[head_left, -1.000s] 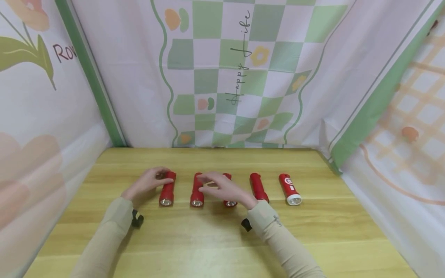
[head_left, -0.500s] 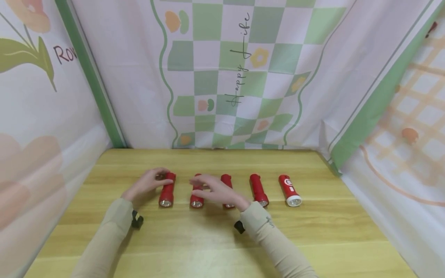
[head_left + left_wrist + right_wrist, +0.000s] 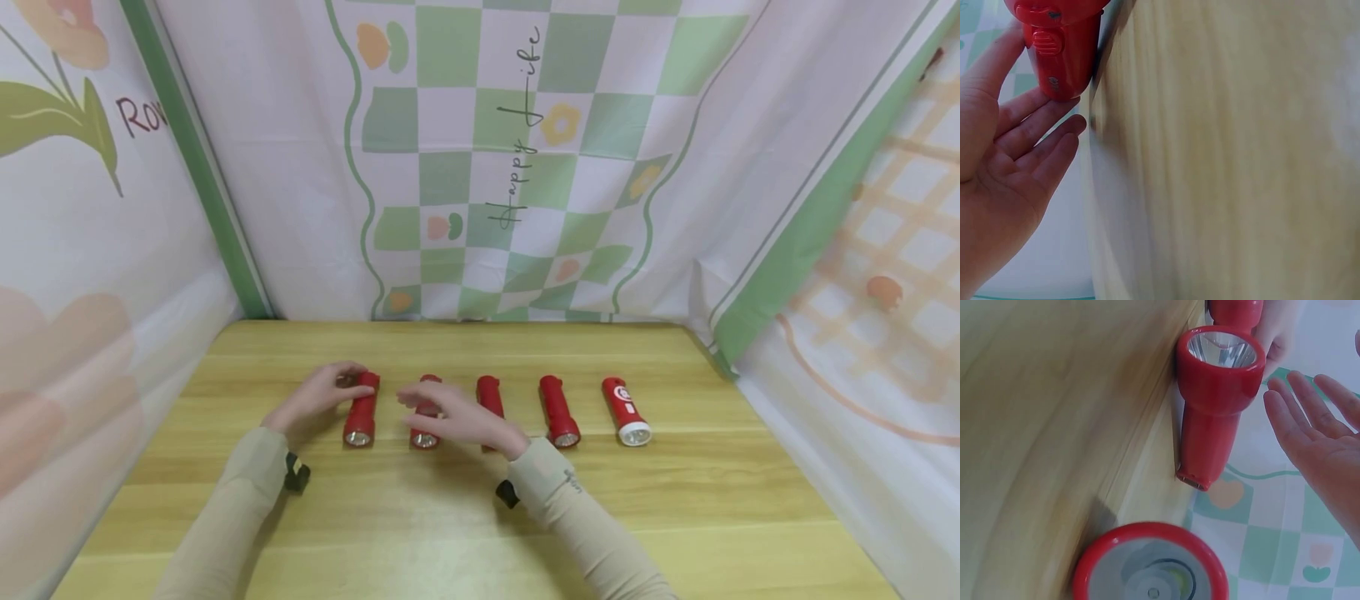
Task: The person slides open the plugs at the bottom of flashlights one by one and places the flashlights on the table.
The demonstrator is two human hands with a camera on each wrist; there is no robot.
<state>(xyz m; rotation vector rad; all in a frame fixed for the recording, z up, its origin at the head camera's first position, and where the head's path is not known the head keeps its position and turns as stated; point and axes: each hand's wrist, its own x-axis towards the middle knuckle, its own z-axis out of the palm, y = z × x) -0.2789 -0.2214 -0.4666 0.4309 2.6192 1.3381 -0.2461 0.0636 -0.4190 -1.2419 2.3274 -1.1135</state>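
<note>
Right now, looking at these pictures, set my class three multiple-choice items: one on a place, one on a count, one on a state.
1. Where does the left hand rest?
A. at the leftmost flashlight
B. at the white-headed flashlight
C. on the cloth backdrop

2. How many flashlights lie in the row on the wooden table?
A. three
B. five
C. seven

3. How is the right hand?
A. clenched in a fist
B. gripping a flashlight
C. open, fingers spread over the row

Answers:
1. A, its fingers touch the leftmost flashlight, far from the white-headed flashlight.
2. B, the head view shows five side by side.
3. C, the right wrist view shows straight fingers holding nothing, above the second flashlight.
</note>
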